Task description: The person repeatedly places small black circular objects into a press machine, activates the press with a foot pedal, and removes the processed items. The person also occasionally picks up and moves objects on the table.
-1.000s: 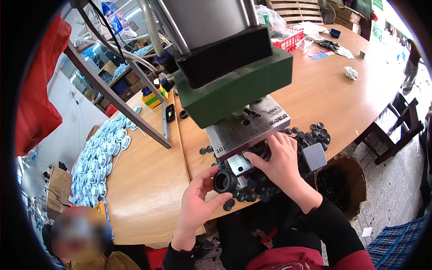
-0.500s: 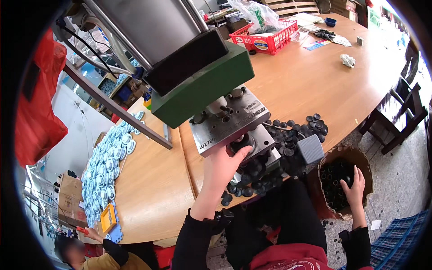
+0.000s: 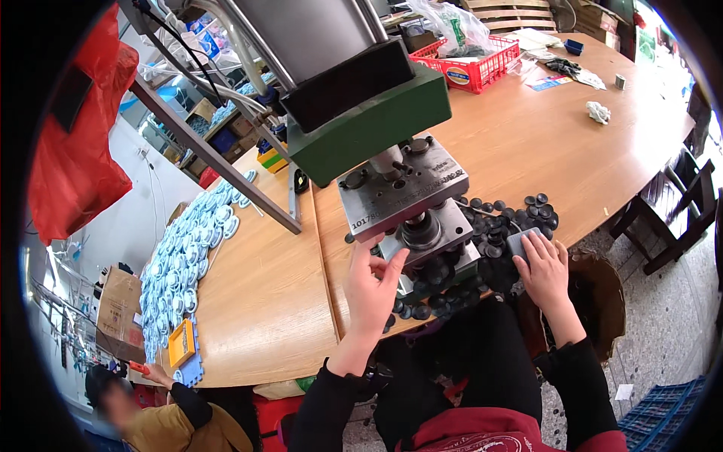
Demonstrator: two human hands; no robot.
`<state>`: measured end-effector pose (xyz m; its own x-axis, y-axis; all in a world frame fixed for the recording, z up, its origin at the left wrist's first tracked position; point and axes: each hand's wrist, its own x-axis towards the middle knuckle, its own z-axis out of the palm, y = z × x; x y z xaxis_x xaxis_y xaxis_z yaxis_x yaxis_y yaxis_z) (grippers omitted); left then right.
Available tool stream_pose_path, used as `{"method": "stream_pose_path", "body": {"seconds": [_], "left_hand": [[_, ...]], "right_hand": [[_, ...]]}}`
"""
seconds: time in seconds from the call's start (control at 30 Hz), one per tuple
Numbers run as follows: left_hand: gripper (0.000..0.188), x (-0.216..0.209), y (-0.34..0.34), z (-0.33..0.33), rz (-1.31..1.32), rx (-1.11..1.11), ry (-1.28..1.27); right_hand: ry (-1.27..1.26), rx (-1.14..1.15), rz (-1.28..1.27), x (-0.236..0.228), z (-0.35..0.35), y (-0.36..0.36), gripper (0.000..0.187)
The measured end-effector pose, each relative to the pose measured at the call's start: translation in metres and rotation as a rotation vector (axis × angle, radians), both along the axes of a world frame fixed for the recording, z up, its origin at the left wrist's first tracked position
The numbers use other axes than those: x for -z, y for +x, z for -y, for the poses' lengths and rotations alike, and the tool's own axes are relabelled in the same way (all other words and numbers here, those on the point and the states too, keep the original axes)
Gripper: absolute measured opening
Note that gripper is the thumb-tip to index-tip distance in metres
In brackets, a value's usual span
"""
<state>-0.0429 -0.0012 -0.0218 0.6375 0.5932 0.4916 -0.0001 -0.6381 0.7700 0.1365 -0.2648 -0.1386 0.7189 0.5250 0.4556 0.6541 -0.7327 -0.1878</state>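
A press with a green block [image 3: 376, 117] stands in front of me, its steel upper die plate [image 3: 407, 184] above a lower die. On the lower die sits a round dark metal piece [image 3: 422, 232]. Just left of it is my left hand [image 3: 373, 290], thumb and forefinger apart, with nothing visible between them. My right hand [image 3: 546, 275] lies flat, fingers stretched, on a grey ridged pedal-like pad [image 3: 520, 241]. Black round caps [image 3: 493, 245] are heaped around the die and under the pad.
Below my right hand stands an open cardboard box [image 3: 602, 301] on the floor. Pale blue plastic parts [image 3: 177, 275] cover the table's left side, near a yellow tray [image 3: 181, 344]. A red basket [image 3: 471, 71] stands farther back. Another person [image 3: 177, 414] sits at lower left.
My right hand has come up from the cardboard box onto the grey pad. My left hand has drawn back from the round piece in the die. The whole view has shifted slightly.
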Motion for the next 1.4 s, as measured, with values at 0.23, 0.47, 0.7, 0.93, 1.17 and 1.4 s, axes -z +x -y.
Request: {"method": "stream_pose_path", "body": {"seconds": [0.23,0.47,0.7,0.93,1.17,1.4], "left_hand": [[0.033,0.049,-0.030,-0.147,-0.318,-0.159,-0.059],[0.040,0.109,0.084,-0.273,-0.460,-0.039,0.357],[0.044,0.150,0.169,-0.258,-0.467,0.194,0.236],[0.038,0.131,0.141,-0.236,-0.577,0.212,0.334],[0.037,0.023,0.072,-0.171,-0.264,0.093,-0.590],[0.053,-0.025,-0.036,-0.119,-0.068,0.445,-0.861]], "right_hand": [[0.045,-0.052,-0.139,-0.009,0.014,-0.001,0.044],[0.072,-0.064,-0.100,-0.015,0.022,-0.025,0.043],[0.056,0.060,-0.083,-0.032,0.043,-0.027,0.041],[0.234,-0.186,0.003,-0.064,-0.025,-0.018,0.038],[0.550,-0.358,-0.164,-0.114,-0.131,-0.050,0.057],[0.486,-0.302,-0.104,-0.130,-0.155,-0.053,0.044]]}}
